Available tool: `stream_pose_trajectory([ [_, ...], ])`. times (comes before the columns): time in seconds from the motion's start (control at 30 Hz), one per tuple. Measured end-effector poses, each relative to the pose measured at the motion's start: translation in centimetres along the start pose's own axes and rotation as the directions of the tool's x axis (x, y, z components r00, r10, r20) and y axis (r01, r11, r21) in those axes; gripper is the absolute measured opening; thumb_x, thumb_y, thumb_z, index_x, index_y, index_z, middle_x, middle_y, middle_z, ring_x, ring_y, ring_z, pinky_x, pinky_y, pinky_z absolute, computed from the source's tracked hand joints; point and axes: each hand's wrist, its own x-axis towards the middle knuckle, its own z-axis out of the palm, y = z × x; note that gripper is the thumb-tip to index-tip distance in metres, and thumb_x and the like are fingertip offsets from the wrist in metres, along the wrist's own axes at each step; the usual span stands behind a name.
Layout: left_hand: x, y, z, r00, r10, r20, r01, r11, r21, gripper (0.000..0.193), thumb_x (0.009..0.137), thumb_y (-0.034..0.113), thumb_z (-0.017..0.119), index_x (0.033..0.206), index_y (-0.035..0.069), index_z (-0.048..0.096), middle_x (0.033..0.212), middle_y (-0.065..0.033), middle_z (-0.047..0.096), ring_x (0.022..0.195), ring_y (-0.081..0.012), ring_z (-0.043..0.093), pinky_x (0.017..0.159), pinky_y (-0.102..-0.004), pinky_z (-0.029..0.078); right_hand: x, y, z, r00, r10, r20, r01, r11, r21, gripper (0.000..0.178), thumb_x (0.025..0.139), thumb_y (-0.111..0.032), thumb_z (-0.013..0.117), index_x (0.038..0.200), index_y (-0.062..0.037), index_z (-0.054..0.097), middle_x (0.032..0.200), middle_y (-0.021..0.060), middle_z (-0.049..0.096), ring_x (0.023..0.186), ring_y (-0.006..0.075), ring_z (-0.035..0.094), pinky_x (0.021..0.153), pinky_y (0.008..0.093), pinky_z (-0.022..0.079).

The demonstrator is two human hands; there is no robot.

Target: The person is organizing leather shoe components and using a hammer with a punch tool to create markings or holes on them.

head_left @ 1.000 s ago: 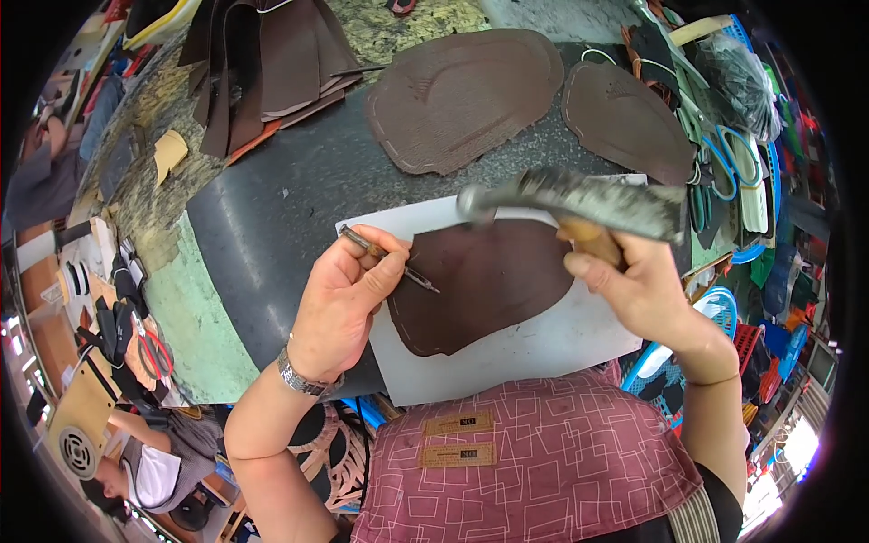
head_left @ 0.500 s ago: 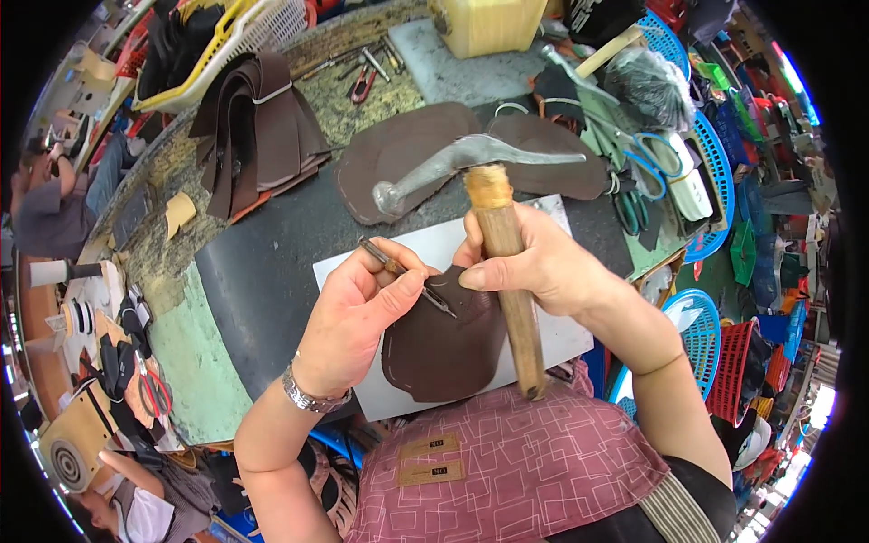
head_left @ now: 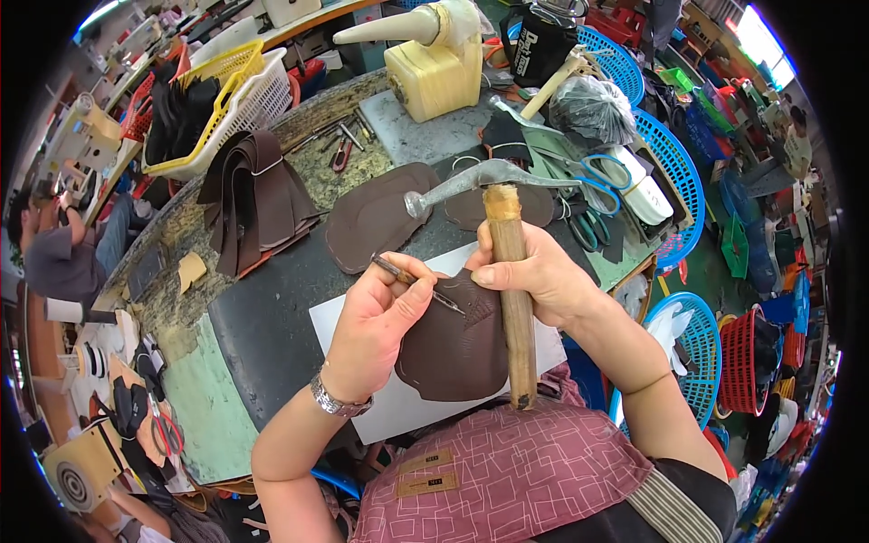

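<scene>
My left hand [head_left: 376, 312], wearing a metal watch, is closed around a slim pen-like tool [head_left: 396, 269] with a dark shaft and a metal point. The tip meets the dark brown leather piece [head_left: 450, 357] near its stitched or textured upper part. My right hand [head_left: 539, 271] pinches the upper edge of that leather while also gripping the wooden handle of a hammer [head_left: 518, 326]. The hammer stands head up, its long curved metal head above my fingers and its handle end toward my apron. A pale flat board [head_left: 385, 412] lies beneath the leather.
More brown leather pieces [head_left: 376, 217] lie beyond the hammer head. A bundle of brown strips [head_left: 267, 195] is at left. Blue-handled scissors [head_left: 602, 172] and a second hammer [head_left: 525, 116] are at right. A yellowish wrapped block [head_left: 434, 81] stands behind. Blue baskets [head_left: 674, 190] flank the bench.
The view has tilted up, so more of the bench's far side and the room shows. Both hands keep their holds; the leather's textured patch is more exposed beside the tool tip.
</scene>
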Motion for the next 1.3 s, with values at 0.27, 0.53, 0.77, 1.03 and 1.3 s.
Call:
stream_pose_trajectory([
  [0.27, -1.4, -1.9, -2.6, 0.983, 0.032, -0.181, -0.025, 0.999, 0.040, 0.010, 0.090, 0.009, 0.052, 0.097, 0.003, 0.050, 0.086, 0.0006, 0.054, 0.078, -0.0039, 0.049, 0.073, -0.0185, 0.041, 1.6, -0.1, -0.4, 0.985, -0.163, 0.051, 0.164, 0.820, -0.549, 0.018, 0.079, -0.011, 0.062, 0.090, -0.0018, 0.051, 0.082, 0.0022, 0.057, 0.075, 0.0076, 0.053, 0.072, 0.0239, 0.045],
  [0.53, -5.8, -4.3, -6.6, 0.870, -0.066, -0.489, 0.175, 0.968, 0.181, 0.008, 0.089, 0.009, 0.053, 0.096, 0.004, 0.054, 0.087, 0.0014, 0.055, 0.076, -0.0029, 0.047, 0.069, -0.0177, 0.040, 0.3, 0.5, 0.3, 0.936, -0.031, 0.352, 0.322, 0.482, -0.815, 0.024, 0.079, -0.015, 0.064, 0.097, 0.0008, 0.059, 0.074, 0.0098, 0.059, 0.060, 0.0216, 0.056, 0.056, 0.0299, 0.045],
  [0.77, -5.7, -3.7, -8.5, 0.875, 0.081, -0.477, 0.104, 0.932, 0.347, 0.010, 0.091, 0.009, 0.050, 0.097, 0.001, 0.050, 0.093, -0.0090, 0.061, 0.079, -0.0131, 0.061, 0.070, -0.0248, 0.050, 0.7, 1.5, 0.9, 0.896, 0.150, 0.417, 0.346, 0.351, -0.870, 0.014, 0.075, -0.006, 0.058, 0.088, -0.0028, 0.063, 0.089, 0.0140, 0.061, 0.068, 0.0335, 0.059, 0.062, 0.0368, 0.047],
  [1.03, -4.0, -5.6, -9.5, 0.902, 0.100, -0.421, 0.126, 0.870, 0.477, 0.014, 0.091, 0.013, 0.051, 0.097, 0.000, 0.049, 0.089, -0.0102, 0.063, 0.075, -0.0124, 0.061, 0.068, -0.0231, 0.050, 0.7, 1.9, 1.7, 0.931, 0.185, 0.314, 0.260, 0.264, -0.929, 0.026, 0.077, -0.015, 0.064, 0.096, 0.0037, 0.061, 0.092, 0.0201, 0.060, 0.074, 0.0388, 0.057, 0.070, 0.0384, 0.047],
  [1.3, -3.4, -6.3, -9.4, 0.868, 0.210, -0.449, 0.071, 0.843, 0.533, 0.010, 0.084, 0.009, 0.060, 0.088, 0.001, 0.055, 0.072, -0.0054, 0.065, 0.065, -0.0094, 0.063, 0.059, -0.0216, 0.050, 0.0, 1.9, 1.5, 0.976, 0.118, 0.186, 0.178, 0.069, -0.982, 0.032, 0.079, -0.025, 0.067, 0.099, 0.0006, 0.062, 0.087, 0.0146, 0.062, 0.077, 0.0280, 0.058, 0.072, 0.0344, 0.045],
])
